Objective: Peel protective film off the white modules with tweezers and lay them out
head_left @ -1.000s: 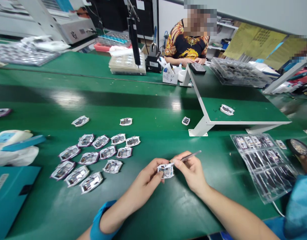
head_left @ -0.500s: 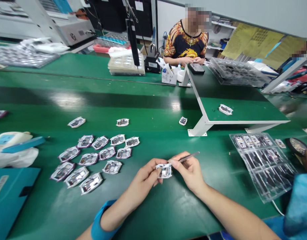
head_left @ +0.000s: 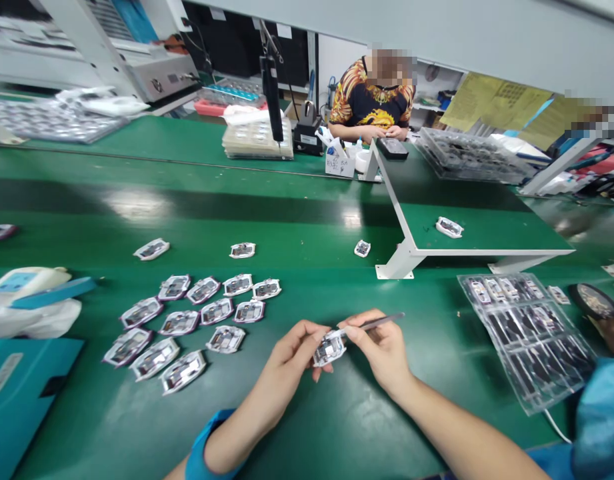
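Above the green counter (head_left: 307, 433), the left hand (head_left: 289, 360) grips a small white case (head_left: 329, 349) while the right hand (head_left: 379, 343) pinches a slim tool (head_left: 389, 320) at its edge, right of several similar cases (head_left: 179, 323).

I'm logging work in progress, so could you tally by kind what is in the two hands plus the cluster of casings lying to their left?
Clustered casings: 12
Held casing, in the left hand: 1
Slim tool, in the right hand: 1
Total: 14
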{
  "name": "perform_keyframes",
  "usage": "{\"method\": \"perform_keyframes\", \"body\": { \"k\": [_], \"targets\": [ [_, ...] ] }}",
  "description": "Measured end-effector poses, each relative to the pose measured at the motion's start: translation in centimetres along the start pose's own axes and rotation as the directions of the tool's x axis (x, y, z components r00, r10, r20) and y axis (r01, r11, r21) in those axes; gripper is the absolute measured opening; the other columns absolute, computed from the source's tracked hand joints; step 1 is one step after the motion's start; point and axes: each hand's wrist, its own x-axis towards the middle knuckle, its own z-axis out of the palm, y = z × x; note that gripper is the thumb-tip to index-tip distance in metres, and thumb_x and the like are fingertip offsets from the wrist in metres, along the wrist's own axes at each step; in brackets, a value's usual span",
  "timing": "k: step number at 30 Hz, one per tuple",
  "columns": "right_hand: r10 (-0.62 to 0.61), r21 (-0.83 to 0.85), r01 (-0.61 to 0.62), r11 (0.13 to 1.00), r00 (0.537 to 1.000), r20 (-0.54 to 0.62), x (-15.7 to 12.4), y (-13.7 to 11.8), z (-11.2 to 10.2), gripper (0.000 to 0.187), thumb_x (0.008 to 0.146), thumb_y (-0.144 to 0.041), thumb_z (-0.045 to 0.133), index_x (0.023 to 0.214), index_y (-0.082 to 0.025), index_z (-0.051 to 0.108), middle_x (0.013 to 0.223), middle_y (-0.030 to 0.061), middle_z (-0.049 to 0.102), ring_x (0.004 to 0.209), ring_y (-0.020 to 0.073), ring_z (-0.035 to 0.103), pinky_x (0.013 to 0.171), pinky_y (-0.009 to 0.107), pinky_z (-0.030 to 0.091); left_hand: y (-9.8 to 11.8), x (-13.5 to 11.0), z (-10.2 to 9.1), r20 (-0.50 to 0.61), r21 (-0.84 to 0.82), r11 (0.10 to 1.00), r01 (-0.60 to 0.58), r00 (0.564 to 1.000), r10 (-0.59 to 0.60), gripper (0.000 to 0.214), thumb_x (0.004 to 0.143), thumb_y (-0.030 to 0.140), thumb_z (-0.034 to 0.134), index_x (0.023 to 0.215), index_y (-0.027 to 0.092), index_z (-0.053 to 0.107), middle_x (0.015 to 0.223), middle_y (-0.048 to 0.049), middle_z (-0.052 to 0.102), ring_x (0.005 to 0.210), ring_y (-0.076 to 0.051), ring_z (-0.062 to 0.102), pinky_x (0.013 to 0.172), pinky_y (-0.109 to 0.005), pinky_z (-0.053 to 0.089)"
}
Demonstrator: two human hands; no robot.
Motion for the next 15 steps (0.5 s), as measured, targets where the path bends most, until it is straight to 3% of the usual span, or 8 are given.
{"method": "perform_keyframes", "body": {
  "k": [7, 10, 15],
  "targets": [
    [-0.038, 0.013, 0.037, 0.999, 0.996, 0.083, -0.1, -0.3, 0.0, 0.01, 0.08, -0.03, 0.075, 0.081, -0.022, 0.068, 0.081, 0.0028, 0.075, 0.072, 0.0183, 0.07, 0.068, 0.032, 0.057, 0.2, 0.2, -0.1, 0.005, 0.019, 1.0, 0.003, 1.0, -0.003, 0.033, 0.082, 0.049, 0.062, 0.08, 0.016, 0.059, 0.055, 0.0014, 0.062, 0.05, -0.012, 0.05, 0.048, -0.022, 0.038],
    [-0.189, -0.071, 0.201, 0.977, 0.971, 0.145, -0.2, -0.7, -0.1, 0.003, 0.083, -0.025, 0.071, 0.083, -0.024, 0.069, 0.082, 0.0042, 0.075, 0.079, 0.0215, 0.07, 0.074, 0.037, 0.056, 0.3, 0.2, -0.3, -0.003, 0.028, 0.999, 0.027, 1.0, -0.027, 0.033, 0.079, 0.048, 0.064, 0.079, 0.016, 0.059, 0.053, 0.0027, 0.06, 0.048, -0.011, 0.05, 0.046, -0.021, 0.036],
    [-0.415, -0.213, 0.478, 0.852, 0.865, 0.282, -0.2, -1.2, -0.5, 0.014, 0.083, -0.014, 0.068, 0.089, -0.027, 0.07, 0.087, 0.0046, 0.077, 0.082, 0.0246, 0.07, 0.078, 0.045, 0.053, 0.3, 0.2, -0.5, -0.015, 0.055, 0.997, 0.058, 0.998, -0.057, 0.032, 0.078, 0.048, 0.064, 0.079, 0.016, 0.059, 0.054, 0.0043, 0.057, 0.047, -0.01, 0.051, 0.044, -0.02, 0.033]
  ]
}}
